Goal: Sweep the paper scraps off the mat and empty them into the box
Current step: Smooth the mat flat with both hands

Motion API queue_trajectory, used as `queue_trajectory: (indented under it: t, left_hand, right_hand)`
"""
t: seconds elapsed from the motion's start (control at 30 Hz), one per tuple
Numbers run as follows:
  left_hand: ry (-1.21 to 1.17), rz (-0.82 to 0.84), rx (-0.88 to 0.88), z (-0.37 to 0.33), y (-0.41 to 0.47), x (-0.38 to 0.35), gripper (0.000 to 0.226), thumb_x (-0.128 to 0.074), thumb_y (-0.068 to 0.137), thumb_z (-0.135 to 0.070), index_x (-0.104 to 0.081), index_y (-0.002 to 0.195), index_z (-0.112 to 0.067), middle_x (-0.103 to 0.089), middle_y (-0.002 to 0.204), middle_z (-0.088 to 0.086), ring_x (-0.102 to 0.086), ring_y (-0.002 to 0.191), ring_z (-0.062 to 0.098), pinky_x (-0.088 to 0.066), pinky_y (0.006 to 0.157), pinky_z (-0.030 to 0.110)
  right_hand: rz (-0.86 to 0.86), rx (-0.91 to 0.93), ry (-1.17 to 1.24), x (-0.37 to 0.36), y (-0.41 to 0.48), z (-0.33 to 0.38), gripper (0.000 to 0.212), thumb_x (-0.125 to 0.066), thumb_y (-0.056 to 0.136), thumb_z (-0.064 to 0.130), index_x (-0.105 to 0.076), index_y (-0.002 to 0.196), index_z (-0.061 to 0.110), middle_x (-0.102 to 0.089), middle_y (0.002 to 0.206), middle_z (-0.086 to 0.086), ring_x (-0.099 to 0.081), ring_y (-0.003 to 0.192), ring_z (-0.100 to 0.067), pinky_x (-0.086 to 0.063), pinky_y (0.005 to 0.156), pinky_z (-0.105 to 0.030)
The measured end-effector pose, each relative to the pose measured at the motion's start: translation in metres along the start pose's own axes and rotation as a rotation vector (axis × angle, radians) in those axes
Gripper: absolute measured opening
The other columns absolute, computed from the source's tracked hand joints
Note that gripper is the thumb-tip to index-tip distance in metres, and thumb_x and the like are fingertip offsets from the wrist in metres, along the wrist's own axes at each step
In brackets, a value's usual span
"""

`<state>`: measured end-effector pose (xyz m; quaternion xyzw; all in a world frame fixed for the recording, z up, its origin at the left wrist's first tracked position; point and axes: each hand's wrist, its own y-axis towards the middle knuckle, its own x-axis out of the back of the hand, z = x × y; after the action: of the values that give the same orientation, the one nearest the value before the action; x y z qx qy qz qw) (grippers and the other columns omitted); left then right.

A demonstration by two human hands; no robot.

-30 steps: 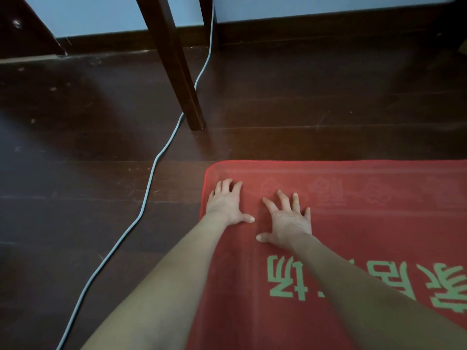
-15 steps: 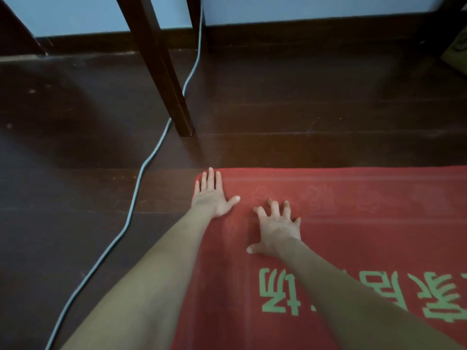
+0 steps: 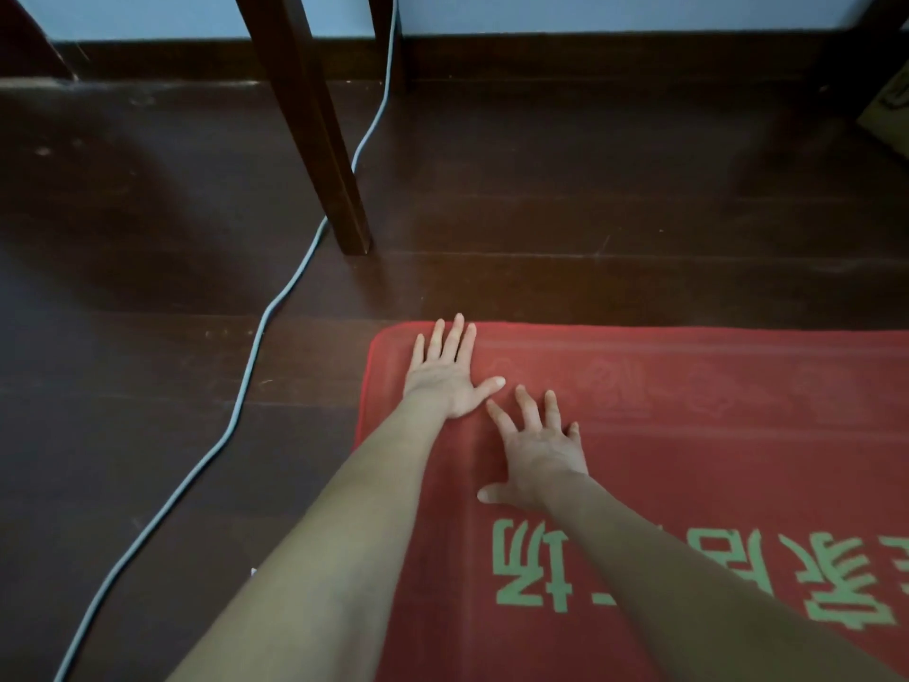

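Note:
A red mat (image 3: pixel 688 435) with green characters lies on the dark wooden floor, filling the lower right. My left hand (image 3: pixel 450 374) rests flat on the mat's far left corner, fingers together and pointing away, thumb out. My right hand (image 3: pixel 538 452) lies palm down just to its right and nearer to me, fingers spread. Neither hand holds anything. No paper scraps show on the visible part of the mat. A sliver of a cardboard box (image 3: pixel 893 110) appears at the right edge.
A dark wooden furniture leg (image 3: pixel 319 140) stands on the floor beyond the mat's corner. A pale cable (image 3: pixel 256 347) runs from the wall past that leg and down to the lower left. A dark skirting board (image 3: pixel 590 56) lines the back wall.
My left hand has slid forward to the mat's far corner with its fingers closed together. My right hand has shifted slightly and stays flat. The view has drifted right.

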<state>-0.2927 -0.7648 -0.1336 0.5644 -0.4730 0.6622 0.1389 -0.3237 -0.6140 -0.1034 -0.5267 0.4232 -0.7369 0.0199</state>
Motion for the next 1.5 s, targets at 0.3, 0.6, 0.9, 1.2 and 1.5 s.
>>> queue_trajectory:
  t: [0.3,0.6,0.9,1.2,1.5]
  left_hand:
    - [-0.015,0.045,0.148,0.041,-0.020,-0.001,0.092,-0.023,0.090,-0.071,0.018,0.151,-0.016,0.028,0.157,0.006,0.022,0.146,0.020,0.008,0.121,0.041]
    - [0.020,0.176,0.194,0.039,-0.035,0.003,0.095,-0.030,0.089,-0.070,0.021,0.150,-0.018,0.031,0.156,0.007,0.020,0.147,0.022,0.001,0.122,0.038]
    - [0.034,0.154,0.148,-0.029,-0.043,0.005,0.069,-0.033,0.102,-0.035,0.010,0.154,-0.015,0.020,0.160,0.006,0.009,0.149,0.026,-0.008,0.121,0.042]
    - [0.228,0.070,-0.264,-0.205,-0.048,0.050,0.071,-0.035,0.101,-0.038,0.005,0.154,-0.012,0.013,0.161,0.005,0.005,0.150,0.024,-0.007,0.122,0.038]
    - [0.289,0.044,-0.580,-0.373,-0.129,0.038,0.072,-0.038,0.101,-0.036,0.005,0.154,-0.012,0.012,0.162,0.003,0.005,0.150,0.022,-0.008,0.122,0.038]
  right_hand:
    - [-0.015,0.002,0.025,-0.002,-0.001,-0.003,0.113,-0.069,0.078,0.060,0.012,0.154,0.037,0.026,0.161,-0.001,0.021,0.147,-0.038,-0.008,0.119,-0.059]
    - [0.064,0.072,0.075,0.008,-0.003,-0.012,0.110,-0.072,0.079,0.054,0.004,0.155,0.036,0.025,0.161,-0.001,0.022,0.148,-0.035,-0.006,0.120,-0.056]
    - [-0.173,-0.104,0.251,-0.015,-0.062,-0.092,0.073,-0.058,0.095,0.034,-0.018,0.154,0.022,-0.008,0.162,-0.004,-0.012,0.149,-0.032,-0.025,0.118,-0.044]
    - [-0.257,-0.324,0.378,-0.028,-0.144,-0.189,0.071,-0.052,0.098,0.025,-0.010,0.156,0.021,-0.008,0.163,-0.002,-0.009,0.150,-0.032,-0.023,0.119,-0.045]
    - [-0.351,-0.507,0.551,-0.065,-0.228,-0.264,0.071,-0.051,0.096,0.027,-0.013,0.156,0.020,-0.007,0.164,-0.006,-0.012,0.150,-0.031,-0.023,0.119,-0.043]
